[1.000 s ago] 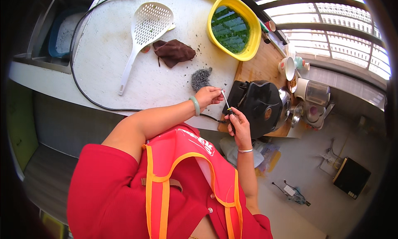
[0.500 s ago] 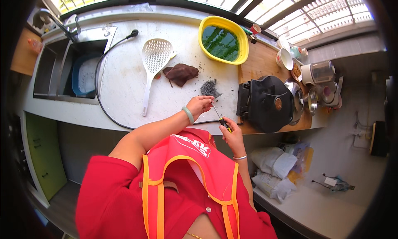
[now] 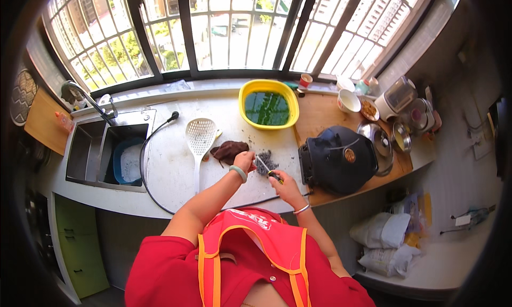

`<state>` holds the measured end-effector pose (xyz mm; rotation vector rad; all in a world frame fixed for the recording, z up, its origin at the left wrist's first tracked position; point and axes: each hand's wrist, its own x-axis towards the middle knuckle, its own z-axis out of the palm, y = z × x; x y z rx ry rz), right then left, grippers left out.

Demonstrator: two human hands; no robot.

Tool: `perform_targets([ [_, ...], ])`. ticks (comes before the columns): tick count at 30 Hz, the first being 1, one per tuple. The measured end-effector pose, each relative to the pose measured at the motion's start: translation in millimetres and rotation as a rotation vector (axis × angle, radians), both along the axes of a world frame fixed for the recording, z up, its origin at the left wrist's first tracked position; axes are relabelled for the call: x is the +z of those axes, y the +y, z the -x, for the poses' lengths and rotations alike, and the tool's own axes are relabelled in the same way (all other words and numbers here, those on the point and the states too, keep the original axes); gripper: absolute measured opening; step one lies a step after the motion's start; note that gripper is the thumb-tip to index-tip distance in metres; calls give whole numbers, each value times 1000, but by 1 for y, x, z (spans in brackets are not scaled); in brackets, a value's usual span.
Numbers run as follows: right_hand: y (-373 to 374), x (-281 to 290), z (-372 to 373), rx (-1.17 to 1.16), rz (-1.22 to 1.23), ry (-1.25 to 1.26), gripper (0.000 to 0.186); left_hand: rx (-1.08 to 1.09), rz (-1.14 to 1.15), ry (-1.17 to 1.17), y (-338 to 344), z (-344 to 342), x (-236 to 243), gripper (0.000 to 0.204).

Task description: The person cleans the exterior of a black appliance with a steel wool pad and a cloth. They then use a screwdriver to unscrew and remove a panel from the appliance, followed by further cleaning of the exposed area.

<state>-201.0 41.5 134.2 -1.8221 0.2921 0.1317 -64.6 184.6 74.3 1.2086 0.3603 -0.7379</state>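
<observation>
My right hand [image 3: 288,190] is closed round the black-and-yellow handle of a screwdriver [image 3: 274,175]. Its thin metal shaft points up and left toward my left hand [image 3: 245,162], whose fingers are pinched together near the tip. What those fingers hold, if anything, is too small to make out. Just beyond the shaft a heap of dark grey fluff or debris [image 3: 268,156] lies on the white counter [image 3: 170,147]. A crumpled dark brown cloth [image 3: 228,151] rests beside my left hand. Left of the cloth lies a white perforated skimmer [image 3: 201,137], handle toward me.
A yellow basin [image 3: 295,105] of dark green liquid stands at the back. To the right, a black appliance [image 3: 338,160] sits on a wooden board [image 3: 314,115], with bowls [image 3: 348,101] and a metal lid [image 3: 376,139] beyond. A black cable [image 3: 144,163] curves before the sink [image 3: 88,152].
The view has tilted up, showing more of the window. Both hands have moved forward over the counter, near the cloth and the grey heap. The right hand still grips the screwdriver.
</observation>
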Motion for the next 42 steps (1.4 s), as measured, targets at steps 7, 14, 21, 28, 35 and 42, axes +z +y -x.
perform_targets([
  [7, -16, 8, -4, -38, -240, 201, 39, -94, -2, 37, -34, 23, 3, 40],
  [14, -53, -9, -1, -38, -359, 227, 39, -127, -63, -32, -67, 33, -3, 30],
  [21, -90, -36, 20, -201, -409, 210, 38, -260, -239, -147, -133, 17, -29, 44],
  [28, -108, -37, 36, -173, -353, 239, 55, -315, -417, -587, -215, 3, -63, 54],
  [35, -100, -39, 39, -102, -336, 229, 53, -280, -61, -372, -206, -22, -108, 44],
  [42, -108, -43, 42, -115, -339, 194, 55, -434, -99, -64, -205, -27, -61, 30],
])
